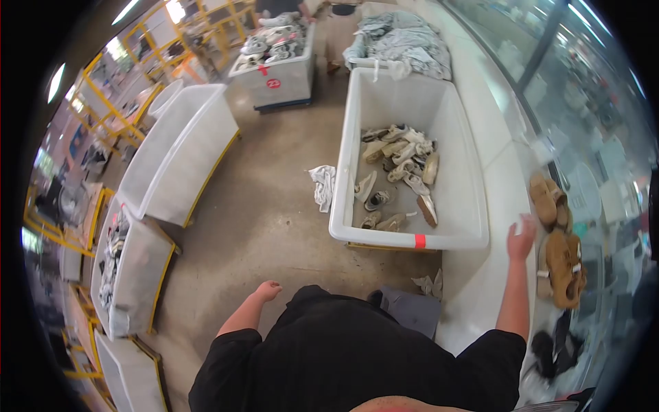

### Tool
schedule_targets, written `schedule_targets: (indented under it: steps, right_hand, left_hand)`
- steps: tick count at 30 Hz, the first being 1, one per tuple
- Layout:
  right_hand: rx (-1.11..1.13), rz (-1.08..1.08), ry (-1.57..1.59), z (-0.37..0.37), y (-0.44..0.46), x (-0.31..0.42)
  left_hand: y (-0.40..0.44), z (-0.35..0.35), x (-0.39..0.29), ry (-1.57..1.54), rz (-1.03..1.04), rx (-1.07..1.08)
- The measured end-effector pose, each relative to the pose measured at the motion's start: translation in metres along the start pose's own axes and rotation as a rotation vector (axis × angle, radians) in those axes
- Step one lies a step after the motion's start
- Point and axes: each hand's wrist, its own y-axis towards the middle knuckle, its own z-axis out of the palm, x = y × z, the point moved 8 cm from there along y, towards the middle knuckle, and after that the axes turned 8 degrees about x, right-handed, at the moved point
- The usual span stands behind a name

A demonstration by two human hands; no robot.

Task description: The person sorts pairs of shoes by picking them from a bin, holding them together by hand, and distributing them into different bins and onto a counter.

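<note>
My right hand (522, 238) is raised beside the ledge at the right, slightly blurred, with its fingers apart and nothing visible in it. Closest to it are brown slip-on shoes (544, 202) and tan-brown moccasins (565, 268) with small white tags, lying along the ledge. Low over the floor hangs my left hand (269, 290), its fingers loosely bent and touching nothing. In front of me stands a large white bin (472, 206) with red tape on its near rim. Several worn beige and white shoes (405, 154) lie on its bottom.
Left stand white bins (195, 147) on yellow-framed bases; one holds mixed items (113, 261). A shoe-filled bin (274, 79) is at the back, beside a heap of grey-blue cloth (401, 44). A white rag (322, 187) lies on the floor. Black shoes (557, 347) rest on the right ledge.
</note>
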Motion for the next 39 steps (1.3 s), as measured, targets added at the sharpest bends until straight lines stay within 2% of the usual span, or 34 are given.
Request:
schedule_targets:
  steps: [3, 5, 7, 9, 10, 12, 13, 15, 17, 18, 19, 23, 25, 27, 28, 32, 33, 36, 37, 39]
  right_hand:
    - [0.083, -0.096, 0.254, 0.002, -0.121, 0.078]
    - [0.217, 0.024, 0.318, -0.007, -0.215, 0.137]
    - [0.345, 0.215, 0.336, -0.019, -0.322, 0.185]
    - [0.437, 0.472, 0.393, -0.035, -0.440, 0.219]
    - [0.420, 0.584, 0.343, -0.042, -0.504, 0.229]
    - [0.386, 0.837, 0.236, -0.058, -0.642, 0.260]
    - [0.351, 0.976, 0.172, -0.073, -0.706, 0.279]
    - [0.512, 1.281, 0.119, -0.093, -0.838, 0.316]
    - [0.482, 1.280, 0.035, -0.126, -0.896, 0.364]
    - [0.463, 1.380, -0.023, -0.142, -0.926, 0.386]
    - [0.449, 1.475, -0.079, -0.154, -0.950, 0.406]
    - [0.391, 1.727, 0.069, -0.186, -1.043, 0.449]
    - [0.530, 1.858, 0.209, -0.190, -1.094, 0.469]
    - [0.512, 1.835, 0.148, -0.212, -1.140, 0.475]
    - [0.531, 1.905, 0.295, -0.215, -1.164, 0.474]
    - [0.523, 2.114, 0.732, -0.207, -1.246, 0.448]
    - [0.539, 2.116, 0.752, -0.196, -1.275, 0.437]
    - [0.785, 1.898, 0.588, -0.130, -1.385, 0.395]
    - [0.832, 1.824, 0.540, -0.105, -1.416, 0.389]
    - [0.858, 1.991, 0.624, -0.095, -1.435, 0.344]
  left_hand:
    - [0.031, -0.014, 0.011, 0.077, 0.057, 0.099]
    - [0.060, -0.022, 0.016, 0.160, 0.082, 0.143]
    - [0.084, -0.028, 0.032, 0.302, 0.101, 0.224]
    - [0.110, -0.033, 0.038, 0.352, 0.185, 0.203]
    - [0.120, -0.030, 0.045, 0.454, 0.190, 0.273]
    - [0.131, -0.036, 0.055, 0.407, 0.190, 0.327]
    - [0.130, -0.033, 0.060, 0.485, 0.184, 0.381]
    - [0.133, -0.037, 0.062, 0.487, 0.095, 0.349]
    - [0.131, -0.018, 0.050, 0.548, 0.062, 0.356]
    - [0.128, -0.011, 0.054, 0.546, 0.013, 0.324]
    - [0.127, 0.005, 0.049, 0.563, 0.065, 0.370]
    - [0.098, 0.116, 0.008, 0.633, 0.233, 0.457]
    - [0.057, 0.189, -0.009, 0.633, 0.341, 0.503]
    - [0.004, 0.283, -0.014, 0.708, 0.506, 0.586]
    - [-0.021, 0.333, -0.012, 0.780, 0.598, 0.638]
    - [-0.158, 0.527, -0.003, 0.811, 0.665, 0.847]
    - [-0.195, 0.571, 0.000, 0.811, 0.705, 0.875]
    - [-0.264, 0.694, 0.008, 0.819, 0.923, 0.881]
    - [-0.276, 0.714, 0.020, 0.856, 0.881, 0.884]
    - [-0.328, 0.755, 0.002, 1.018, 1.454, 0.505]
